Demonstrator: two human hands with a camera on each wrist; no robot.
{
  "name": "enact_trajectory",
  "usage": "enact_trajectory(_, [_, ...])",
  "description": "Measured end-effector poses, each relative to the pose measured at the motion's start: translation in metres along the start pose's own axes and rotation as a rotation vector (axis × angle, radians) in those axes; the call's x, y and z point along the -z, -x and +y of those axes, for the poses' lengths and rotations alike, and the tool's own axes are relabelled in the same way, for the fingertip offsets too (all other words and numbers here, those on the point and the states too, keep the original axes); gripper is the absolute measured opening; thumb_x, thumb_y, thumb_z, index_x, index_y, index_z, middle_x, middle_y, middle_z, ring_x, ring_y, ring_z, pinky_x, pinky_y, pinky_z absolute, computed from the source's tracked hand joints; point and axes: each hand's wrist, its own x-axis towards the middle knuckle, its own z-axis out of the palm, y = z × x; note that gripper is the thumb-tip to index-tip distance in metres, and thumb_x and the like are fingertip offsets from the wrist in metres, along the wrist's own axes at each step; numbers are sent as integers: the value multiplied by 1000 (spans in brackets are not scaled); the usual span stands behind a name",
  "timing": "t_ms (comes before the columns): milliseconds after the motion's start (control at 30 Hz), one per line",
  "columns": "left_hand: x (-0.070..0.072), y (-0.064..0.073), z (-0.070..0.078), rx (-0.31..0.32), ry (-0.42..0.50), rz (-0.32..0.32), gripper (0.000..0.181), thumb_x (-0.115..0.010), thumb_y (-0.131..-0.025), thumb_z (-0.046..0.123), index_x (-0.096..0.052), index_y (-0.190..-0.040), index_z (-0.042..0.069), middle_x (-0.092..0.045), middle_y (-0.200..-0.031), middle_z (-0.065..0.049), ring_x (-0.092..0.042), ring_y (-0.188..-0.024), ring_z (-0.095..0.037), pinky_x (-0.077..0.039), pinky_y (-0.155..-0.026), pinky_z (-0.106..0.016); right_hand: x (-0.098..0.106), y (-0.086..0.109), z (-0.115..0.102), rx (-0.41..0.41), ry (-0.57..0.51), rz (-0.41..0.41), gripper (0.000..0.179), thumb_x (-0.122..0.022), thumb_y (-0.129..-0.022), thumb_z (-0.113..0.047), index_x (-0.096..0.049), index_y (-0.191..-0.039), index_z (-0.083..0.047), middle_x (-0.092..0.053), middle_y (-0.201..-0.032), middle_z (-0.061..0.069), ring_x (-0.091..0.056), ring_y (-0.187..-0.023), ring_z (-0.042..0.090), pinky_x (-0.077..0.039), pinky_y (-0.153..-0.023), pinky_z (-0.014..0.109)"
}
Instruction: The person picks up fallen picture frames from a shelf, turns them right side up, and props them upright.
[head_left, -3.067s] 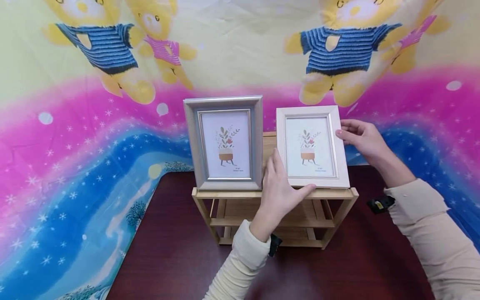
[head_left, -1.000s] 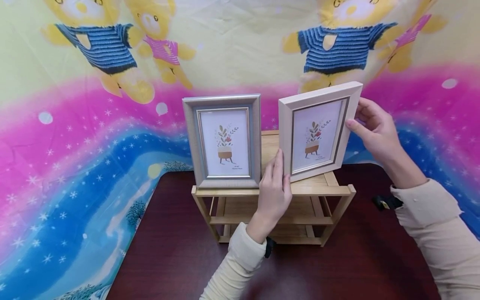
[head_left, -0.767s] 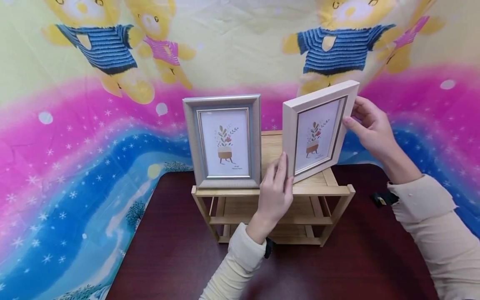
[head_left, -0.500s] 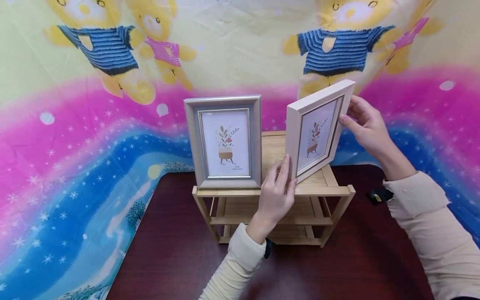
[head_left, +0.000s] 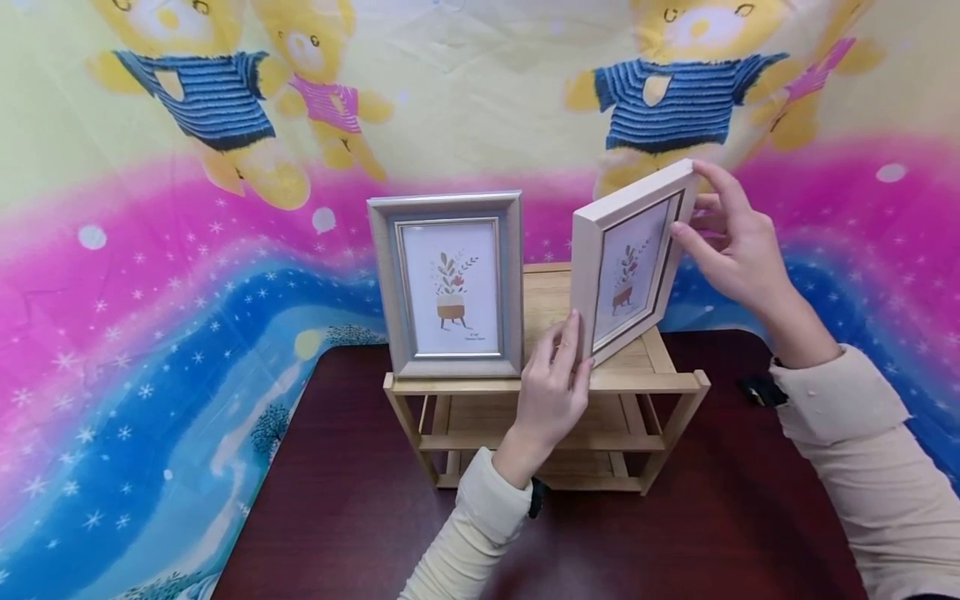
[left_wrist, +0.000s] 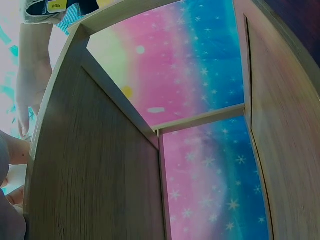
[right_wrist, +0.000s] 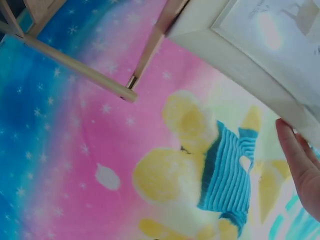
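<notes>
A white picture frame (head_left: 637, 258) stands on the right half of a wooden rack's top shelf (head_left: 547, 300), turned so its face points toward the right. My left hand (head_left: 551, 387) holds its lower left edge, thumb at the bottom corner. With the thumb on the front border and the other fingers at the side and behind, my right hand (head_left: 738, 250) grips the upper right edge; its index finger reaches the top corner. Beside it a grey-silver picture frame (head_left: 450, 287) stands facing forward. In the right wrist view, fingers (right_wrist: 295, 155) lie along the white frame's edge (right_wrist: 270, 90).
The tiered wooden rack (head_left: 465, 387) stands on a dark red table (head_left: 337, 500). A cloth backdrop (head_left: 480, 92) printed with teddy bears hangs behind. In the left wrist view the underside of a rack shelf (left_wrist: 100, 165) fills much of the picture.
The white frame was facing forward and has turned toward the right, its right side swinging back. My left hand closed on its lower left edge; my right index finger moved up to the top corner.
</notes>
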Motion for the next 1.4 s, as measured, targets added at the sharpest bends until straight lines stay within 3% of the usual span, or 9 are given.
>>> enact_trajectory(167, [0,-2,0,-32,-9,9,60,-70,-73,1,-44,-126,-12,-54,-104,-20,-58,-86,-24,-48,-78,-19,1,-4,-4,-32,2,-34,64,-63,-85,-15,-33,-140,-25,-56,-117,23,-53,-89,-12,-47,-76,15])
enact_trajectory(333, [-1,-3,2,-62,-20,25,59,-71,-72,2,-46,-124,-12,-53,-102,-20,-57,-80,-22,-47,-76,-16,1,-7,-4,-79,-38,-63,65,-62,-84,-18,-31,-141,-28,-52,-124,22,-59,-99,7,-48,-84,32])
enact_trajectory(467, [-2,-2,4,-88,-50,52,58,-72,-72,4,-48,-122,-12,-53,-101,-19,-57,-79,-21,-48,-74,-18,-1,-9,-3,-76,-88,-83,64,-62,-85,-23,-30,-140,-27,-50,-127,22,-59,-103,20,-48,-85,31])
enact_trajectory(700, [-3,-1,9,-33,-79,44,65,-74,-71,7,-44,-125,-13,-55,-100,-18,-58,-86,-23,-50,-76,-23,-7,-16,0,-40,-197,-109,62,-61,-84,-25,-30,-139,-25,-49,-127,24,-59,-97,5,-47,-79,17])
enact_trajectory(867, [4,-12,9,65,105,17,60,-73,-71,11,-47,-122,-10,-57,-103,-17,-58,-90,-22,-48,-78,-23,-10,-18,2,-5,-215,-122,62,-61,-85,-25,-30,-139,-23,-49,-125,25,-57,-93,-2,-45,-73,12])
enact_trajectory(1000, [13,-29,7,127,333,-15,41,-62,-81,11,-51,-116,-6,-58,-102,-16,-57,-90,-21,-48,-74,-19,-11,-19,2,-13,-271,-124,60,-60,-85,-25,-33,-138,-24,-50,-124,24,-58,-92,0,-46,-73,13])
enact_trajectory(1100, [18,-38,5,172,447,-58,36,-54,-87,8,-48,-120,-7,-58,-104,-17,-56,-91,-21,-49,-71,-18,-10,-20,2,-21,-316,-137,58,-58,-85,-22,-33,-138,-24,-49,-124,26,-59,-91,3,-46,-74,14])
enact_trajectory(1233, [20,-44,6,218,512,-100,35,-51,-89,4,-46,-123,-6,-57,-107,-17,-56,-92,-20,-49,-72,-19,-10,-22,1,-22,-336,-170,57,-54,-87,-17,-31,-139,-22,-47,-125,28,-58,-92,5,-47,-74,15])
enact_trajectory(1400, [18,-44,8,229,540,-88,35,-53,-89,1,-47,-122,-6,-57,-105,-18,-56,-88,-21,-50,-71,-20,-12,-25,2,-18,-366,-217,58,-52,-87,-13,-28,-140,-22,-47,-126,25,-57,-97,9,-48,-78,18])
